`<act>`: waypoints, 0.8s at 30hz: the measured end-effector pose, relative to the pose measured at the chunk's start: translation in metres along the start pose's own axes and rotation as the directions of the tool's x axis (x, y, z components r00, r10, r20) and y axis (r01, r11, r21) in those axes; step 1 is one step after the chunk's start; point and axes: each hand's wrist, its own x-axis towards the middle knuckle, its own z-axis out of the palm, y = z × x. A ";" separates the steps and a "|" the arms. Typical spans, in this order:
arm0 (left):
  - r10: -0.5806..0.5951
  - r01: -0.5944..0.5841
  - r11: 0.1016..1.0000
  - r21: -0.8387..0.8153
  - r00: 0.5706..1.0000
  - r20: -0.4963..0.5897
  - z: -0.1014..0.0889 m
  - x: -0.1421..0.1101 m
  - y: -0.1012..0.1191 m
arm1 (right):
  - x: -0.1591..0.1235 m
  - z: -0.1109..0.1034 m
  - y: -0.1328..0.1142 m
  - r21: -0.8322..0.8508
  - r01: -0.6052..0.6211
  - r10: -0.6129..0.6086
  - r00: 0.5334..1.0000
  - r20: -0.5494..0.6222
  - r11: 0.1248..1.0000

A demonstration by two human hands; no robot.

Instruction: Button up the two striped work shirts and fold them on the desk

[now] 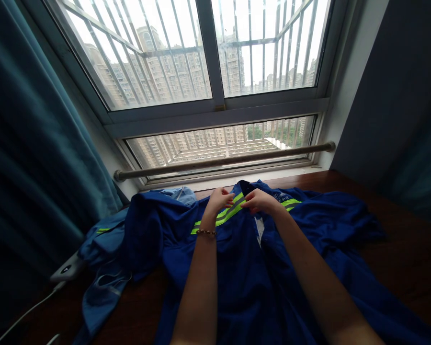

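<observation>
A dark blue work jacket (244,268) with yellow-green and grey reflective strips lies spread on the wooden surface, its collar toward the window. My left hand (221,200) is over the reflective strip on the left chest, fingers loosely bent and slightly apart; a beaded bracelet (206,232) circles that wrist. Close by on the right, my right hand (261,201) has its fingertips pinched together at the front edge below the collar, apparently on the cloth. A white patch (260,231) shows in the front opening below it.
A lighter blue garment (106,282) lies partly under the jacket at left, beside a white device (69,268) with a cable. Behind the jacket a metal rail (222,162) crosses the barred window. A teal curtain (39,120) hangs at left; a dark wall (391,105) stands right.
</observation>
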 end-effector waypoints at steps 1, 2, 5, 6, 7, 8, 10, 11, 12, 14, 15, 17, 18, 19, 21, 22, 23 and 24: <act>-0.001 -0.002 1.000 0.028 0.991 0.134 0.001 -0.005 0.004 | 0.001 0.000 0.000 0.021 0.010 -0.010 1.000 -0.028 1.000; 0.001 -0.019 0.998 0.065 0.965 0.263 0.002 -0.009 0.007 | 0.002 -0.001 0.000 0.034 0.017 -0.015 0.998 -0.053 0.999; 0.035 -0.131 0.969 0.211 0.914 0.405 0.011 -0.014 0.011 | 0.002 -0.001 -0.001 0.042 0.000 0.003 0.996 -0.093 0.999; 0.057 -0.158 0.955 0.253 0.929 0.364 0.014 -0.013 0.010 | 0.002 -0.002 -0.001 0.034 -0.017 0.020 0.995 -0.094 0.999; 0.074 -0.175 0.943 0.283 0.940 0.332 0.017 -0.012 0.009 | 0.002 -0.003 -0.001 0.025 -0.035 0.037 0.995 -0.092 0.999; 0.083 -0.185 0.937 0.297 0.942 0.326 0.020 -0.010 0.007 | 0.002 -0.004 -0.001 0.017 -0.050 0.052 0.995 -0.090 0.999; 0.067 -0.188 0.938 0.290 0.922 0.382 0.023 -0.008 0.003 | 0.003 -0.008 0.001 -0.020 -0.085 0.083 0.993 -0.081 0.996; 0.041 -0.177 0.943 0.282 0.902 0.430 0.023 -0.007 0.001 | 0.004 -0.010 0.004 -0.052 -0.117 0.114 0.991 -0.068 0.992; 0.009 -0.162 0.948 0.276 0.875 0.484 0.024 -0.007 -0.001 | 0.006 -0.012 0.007 -0.086 -0.158 0.154 0.987 -0.050 0.984; -0.071 -0.133 0.950 0.282 0.790 0.609 0.027 -0.006 -0.005 | 0.011 -0.017 0.017 -0.142 -0.243 0.241 0.970 -0.028 0.960; -0.116 -0.119 0.948 0.295 0.734 0.669 0.030 -0.006 -0.008 | 0.015 -0.018 0.023 -0.152 -0.269 0.267 0.963 -0.037 0.951; -0.197 -0.103 0.939 0.329 0.622 0.758 0.037 -0.005 -0.013 | 0.023 -0.020 0.037 -0.134 -0.267 0.252 0.961 -0.115 0.955; -0.234 -0.095 0.932 0.349 0.576 0.783 0.041 -0.004 -0.016 | 0.027 -0.021 0.044 -0.119 -0.245 0.223 0.960 -0.171 0.962; -0.266 -0.086 0.926 0.369 0.544 0.796 0.045 -0.003 -0.018 | 0.031 -0.021 0.052 -0.104 -0.220 0.192 0.955 -0.228 0.970; -0.310 -0.075 0.913 0.400 0.509 0.803 0.052 0.000 -0.023 | 0.038 -0.019 0.064 -0.071 -0.167 0.136 0.937 -0.322 0.983; -0.327 -0.072 0.907 0.414 0.499 0.803 0.055 0.001 -0.025 | 0.040 -0.019 0.069 -0.054 -0.142 0.113 0.928 -0.356 0.988; -0.342 -0.066 0.902 0.427 0.493 0.800 0.057 0.002 -0.027 | 0.042 -0.018 0.073 -0.039 -0.117 0.093 0.918 -0.384 0.992; -0.353 -0.061 0.898 0.436 0.490 0.797 0.059 0.003 -0.028 | 0.044 -0.017 0.075 -0.027 -0.093 0.074 0.909 -0.410 0.995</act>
